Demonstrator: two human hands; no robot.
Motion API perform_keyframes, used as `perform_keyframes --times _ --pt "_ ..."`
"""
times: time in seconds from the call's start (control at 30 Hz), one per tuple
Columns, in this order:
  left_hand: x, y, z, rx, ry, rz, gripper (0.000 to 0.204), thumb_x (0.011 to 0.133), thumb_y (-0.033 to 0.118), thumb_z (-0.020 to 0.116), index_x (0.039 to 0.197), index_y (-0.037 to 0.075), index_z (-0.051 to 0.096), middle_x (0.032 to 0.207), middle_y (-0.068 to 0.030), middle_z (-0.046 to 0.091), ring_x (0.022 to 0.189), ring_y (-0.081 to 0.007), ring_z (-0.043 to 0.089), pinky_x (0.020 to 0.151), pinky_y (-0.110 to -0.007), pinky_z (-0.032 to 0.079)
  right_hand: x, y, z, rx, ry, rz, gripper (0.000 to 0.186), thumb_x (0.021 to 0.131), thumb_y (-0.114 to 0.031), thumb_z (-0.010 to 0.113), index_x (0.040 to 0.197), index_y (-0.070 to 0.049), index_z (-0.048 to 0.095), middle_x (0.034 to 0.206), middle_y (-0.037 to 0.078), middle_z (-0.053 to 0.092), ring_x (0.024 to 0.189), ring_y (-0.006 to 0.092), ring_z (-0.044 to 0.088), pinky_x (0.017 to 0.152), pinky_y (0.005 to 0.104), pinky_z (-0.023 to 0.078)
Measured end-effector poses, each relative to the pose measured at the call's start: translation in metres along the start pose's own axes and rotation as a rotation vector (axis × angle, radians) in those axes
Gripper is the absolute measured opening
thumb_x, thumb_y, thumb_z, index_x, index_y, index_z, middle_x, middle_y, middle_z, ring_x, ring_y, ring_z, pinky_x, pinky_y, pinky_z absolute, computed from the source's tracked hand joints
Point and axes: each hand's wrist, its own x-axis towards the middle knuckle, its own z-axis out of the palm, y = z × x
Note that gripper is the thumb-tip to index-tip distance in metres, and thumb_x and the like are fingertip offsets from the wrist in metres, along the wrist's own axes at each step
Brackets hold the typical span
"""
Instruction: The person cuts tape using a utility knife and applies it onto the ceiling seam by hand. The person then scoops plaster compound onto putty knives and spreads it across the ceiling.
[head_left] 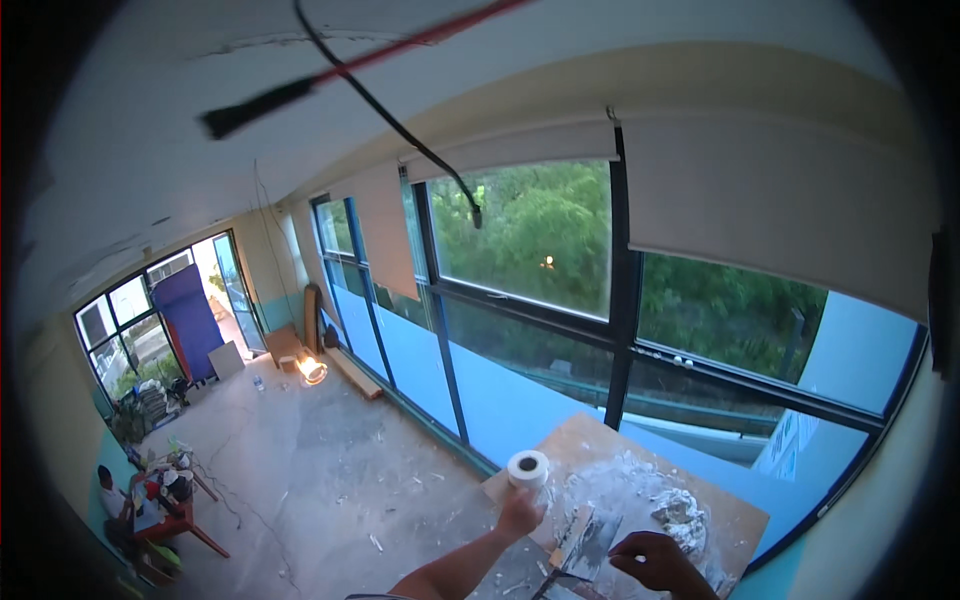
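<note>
My left hand (520,512) is wrapped round a white roll of tape (527,468) with a dark hole in its core, raised at the near left of a plywood board (578,436). To its right, my right hand (652,560) hovers low over the board with bent fingertips drawn together; what they pinch, if anything, is too small to make out. Between the hands lies a flat grey scraper-like plate (602,540) smeared with white, beside a pale strip (572,535). A crumpled whitish heap (680,518) rests past my right hand, amid white paste and crumbs.
Tall windows (520,240) with roller blinds run along the right. A black cable (400,125) and a red-black rod (300,92) cross overhead. A bright lamp (312,371) glows on the dusty floor. At far left, a person (112,498) sits near a cluttered red table (185,522).
</note>
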Motion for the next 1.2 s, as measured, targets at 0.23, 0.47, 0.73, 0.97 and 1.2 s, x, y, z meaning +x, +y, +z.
perform_keyframes --times 0.23,0.47,0.73,0.97,1.2 --pt "-0.074 0.003 -0.02 -0.022 -0.331 -0.235 0.042 0.081 0.031 0.062 0.114 0.004 0.058 0.105 -0.0234 0.058 0.098 -0.038 0.058 0.085 -0.046 0.048 0.039 0.013 0.018 -0.104 -0.008 0.027 0.019 0.085 -0.024 0.068 0.086 -0.005 0.067 0.077 0.011 0.065 0.072 0.0226 0.064 0.069 0.0346 0.05" --pt "-0.105 -0.006 -0.045 -0.007 -0.218 -0.233 0.034 0.079 0.025 0.065 0.103 0.001 0.062 0.101 -0.0197 0.062 0.097 -0.0365 0.059 0.084 -0.042 0.049 -0.027 0.148 -0.019 -0.205 0.593 0.457 0.024 0.088 -0.025 0.06 0.089 -0.002 0.065 0.074 0.016 0.066 0.068 0.0277 0.064 0.065 0.0369 0.049" --pt "-0.095 0.038 -0.051 -0.182 -0.317 -0.244 0.028 0.08 0.02 0.066 0.103 0.004 0.065 0.097 -0.0164 0.063 0.095 -0.0332 0.06 0.083 -0.04 0.048 -0.182 0.223 -0.023 -0.609 0.755 1.041 0.047 0.076 -0.033 0.072 0.104 0.003 0.06 0.099 0.022 0.063 0.093 0.0342 0.061 0.082 0.0407 0.048" --pt "-0.119 0.055 -0.049 -0.186 -0.349 -0.176 0.027 0.08 0.02 0.067 0.102 0.004 0.065 0.095 -0.0163 0.063 0.093 -0.0331 0.06 0.082 -0.04 0.048 -0.211 0.22 0.01 -0.643 0.716 1.152 0.058 0.072 -0.036 0.073 0.11 0.005 0.059 0.109 0.026 0.06 0.102 0.0387 0.058 0.089 0.0432 0.046" --pt "-0.129 0.06 -0.051 -0.226 -0.405 -0.194 0.028 0.079 0.019 0.067 0.103 0.005 0.065 0.096 -0.0164 0.063 0.093 -0.0338 0.059 0.082 -0.04 0.048 -0.215 0.228 0.015 -0.627 0.7 1.189 0.058 0.073 -0.035 0.073 0.113 0.004 0.057 0.11 0.025 0.06 0.104 0.0386 0.057 0.091 0.0428 0.046"
